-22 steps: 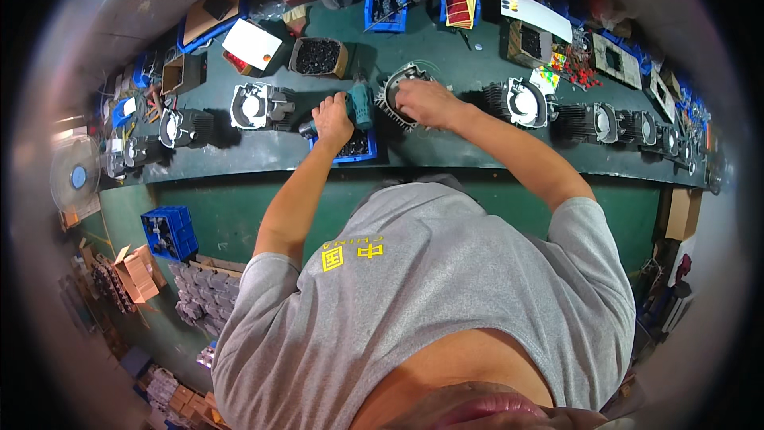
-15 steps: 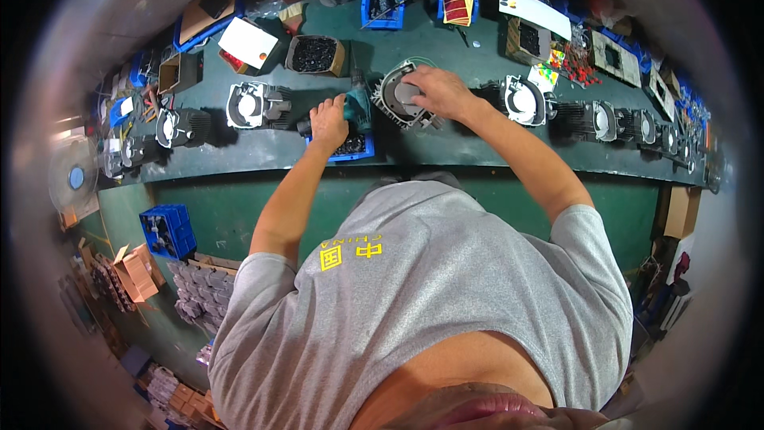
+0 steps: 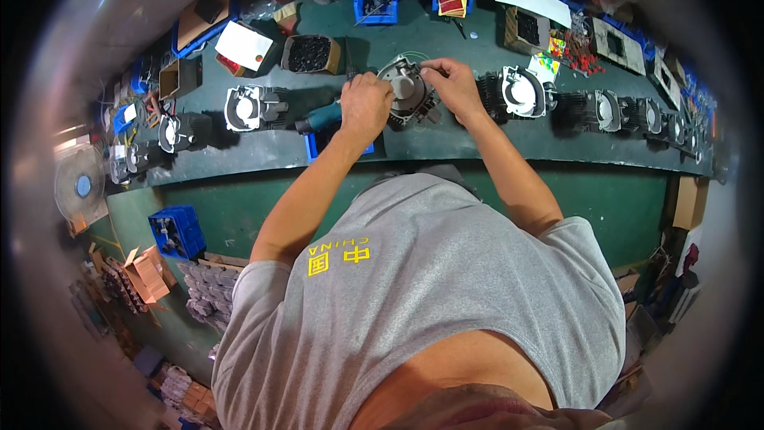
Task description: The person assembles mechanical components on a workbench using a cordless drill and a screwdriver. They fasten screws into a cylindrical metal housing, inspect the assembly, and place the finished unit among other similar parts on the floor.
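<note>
While the round grey metal motor housing [image 3: 407, 89] sits just above the middle of the frame on the dark green workbench [image 3: 493, 139], both hands work at it. The left hand [image 3: 365, 105] is curled against the housing's left side, fingers closed around something I cannot make out, with a teal-handled power screwdriver [image 3: 322, 118] lying just beside its wrist over a small blue tray [image 3: 312, 143]. The right hand [image 3: 452, 84] pinches at the housing's upper right rim, fingertips drawn together on a small part too tiny to identify. To do this step well, I judge the left hand should brace the housing so it cannot turn while the right seats its piece squarely. Similar finned housings [image 3: 513, 91] line the bench to either side, and a box of black parts [image 3: 310, 53] stands to the upper left.
</note>
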